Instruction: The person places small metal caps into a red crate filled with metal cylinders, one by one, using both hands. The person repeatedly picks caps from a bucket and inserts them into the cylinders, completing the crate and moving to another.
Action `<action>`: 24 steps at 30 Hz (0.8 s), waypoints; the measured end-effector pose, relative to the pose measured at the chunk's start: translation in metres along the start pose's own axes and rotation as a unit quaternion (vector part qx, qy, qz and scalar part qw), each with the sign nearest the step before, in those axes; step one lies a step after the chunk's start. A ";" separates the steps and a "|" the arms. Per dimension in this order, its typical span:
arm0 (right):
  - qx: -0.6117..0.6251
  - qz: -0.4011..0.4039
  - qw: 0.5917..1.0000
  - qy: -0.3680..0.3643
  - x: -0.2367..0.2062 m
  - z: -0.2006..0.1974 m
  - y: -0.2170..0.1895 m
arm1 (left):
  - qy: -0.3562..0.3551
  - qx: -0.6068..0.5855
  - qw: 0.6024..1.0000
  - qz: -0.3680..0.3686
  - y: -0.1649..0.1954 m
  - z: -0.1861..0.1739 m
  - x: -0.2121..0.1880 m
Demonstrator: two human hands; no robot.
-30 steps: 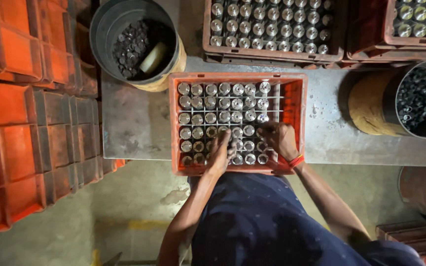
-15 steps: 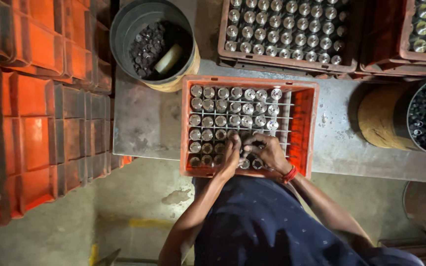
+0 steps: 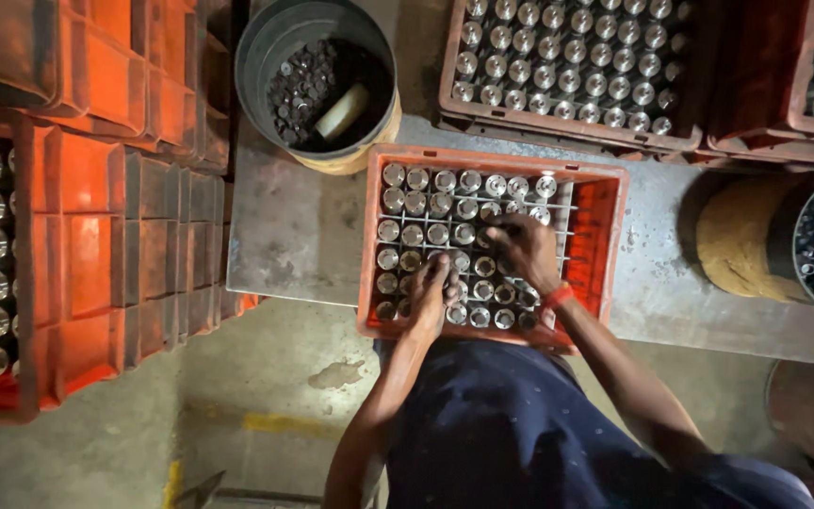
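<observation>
Low centre of the frame, the left hand [image 3: 429,300] lies fingers-down on the capped bottles [image 3: 426,205] filling the orange crate [image 3: 605,236]; the right hand [image 3: 523,247] curls over bottle tops just above. Whether either grips one, I cannot tell. Upper left, a grey bucket [image 3: 266,47] holds loose caps.

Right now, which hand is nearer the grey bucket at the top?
Left. The left hand rests on the bottles in the crate, below and right of the bucket. The right hand is further right in the crate.
</observation>
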State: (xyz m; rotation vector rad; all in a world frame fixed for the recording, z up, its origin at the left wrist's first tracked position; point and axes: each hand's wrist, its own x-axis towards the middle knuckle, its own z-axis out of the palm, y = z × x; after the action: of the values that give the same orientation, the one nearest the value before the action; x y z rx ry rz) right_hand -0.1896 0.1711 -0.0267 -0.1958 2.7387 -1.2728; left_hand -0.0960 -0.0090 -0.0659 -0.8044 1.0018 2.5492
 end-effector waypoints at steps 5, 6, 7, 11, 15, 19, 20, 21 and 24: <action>0.264 0.075 0.941 -0.196 -0.022 0.001 0.005 | -0.043 0.090 0.995 -0.014 0.005 0.020 -0.004; 0.235 0.052 0.950 -0.199 -0.023 0.002 0.005 | -0.049 0.108 0.993 0.004 0.005 0.020 -0.004; 0.243 0.097 0.954 -0.146 -0.021 0.002 0.006 | -0.032 0.087 0.996 0.008 0.003 0.019 -0.002; 0.066 0.024 0.997 0.021 0.002 0.000 0.008 | 0.023 -0.076 0.995 -0.065 0.000 0.002 0.007; -0.166 -0.140 0.975 0.046 0.036 -0.002 0.007 | -0.024 -0.114 0.993 -0.029 0.000 -0.007 0.006; -0.102 -0.053 0.993 0.010 0.052 -0.003 0.007 | -0.004 -0.051 0.999 -0.014 0.007 -0.001 -0.001; -0.090 -0.043 0.995 -0.012 0.051 -0.004 0.007 | -0.009 -0.050 0.999 -0.014 0.009 0.002 -0.002; -0.080 -0.032 0.996 -0.032 0.049 -0.005 0.007 | -0.015 -0.048 0.999 -0.015 0.010 0.004 -0.001; 0.026 0.024 0.999 -0.037 0.032 -0.006 0.007 | -0.066 -0.015 0.998 0.003 0.009 0.009 0.008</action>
State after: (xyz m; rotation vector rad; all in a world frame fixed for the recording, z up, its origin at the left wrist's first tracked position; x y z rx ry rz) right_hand -0.2223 0.1746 -0.0298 -0.1676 2.6295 -1.2960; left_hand -0.1100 -0.0085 -0.0598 -0.6312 0.9290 2.5893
